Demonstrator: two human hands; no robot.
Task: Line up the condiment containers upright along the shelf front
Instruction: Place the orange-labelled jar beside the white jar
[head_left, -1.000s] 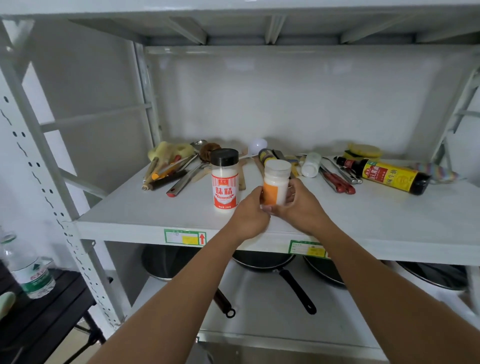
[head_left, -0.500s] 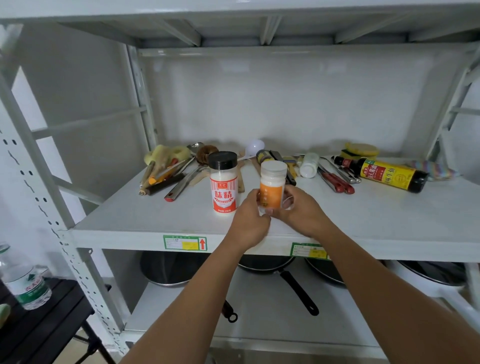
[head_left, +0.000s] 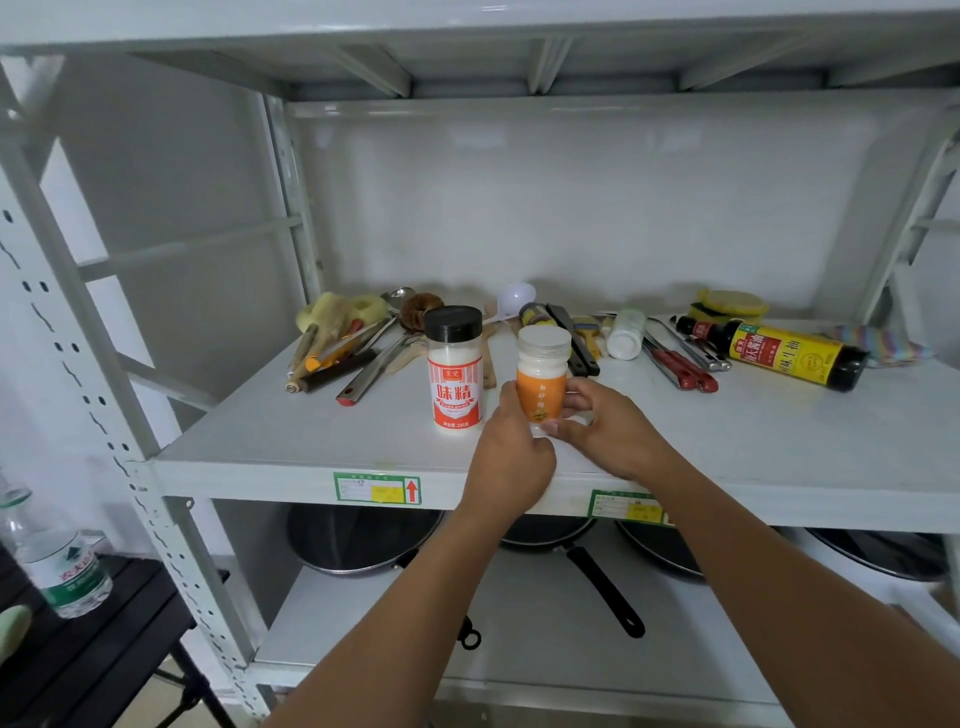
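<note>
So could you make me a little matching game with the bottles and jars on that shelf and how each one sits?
Things:
1. orange jar
2. black-capped jar
3. soy sauce bottle
4. small white bottle

States:
A. lying down at the right
B. held upright by both hands
C. standing free, upright
D. lying among the utensils at the back

Pairs: 1-B, 2-C, 3-A, 4-D

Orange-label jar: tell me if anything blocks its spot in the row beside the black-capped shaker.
Nothing visible does. Both hands, left and right, hold the orange-label jar upright just right of the black-capped shaker. The shelf around it is bare; the utensils lie further back.
</note>
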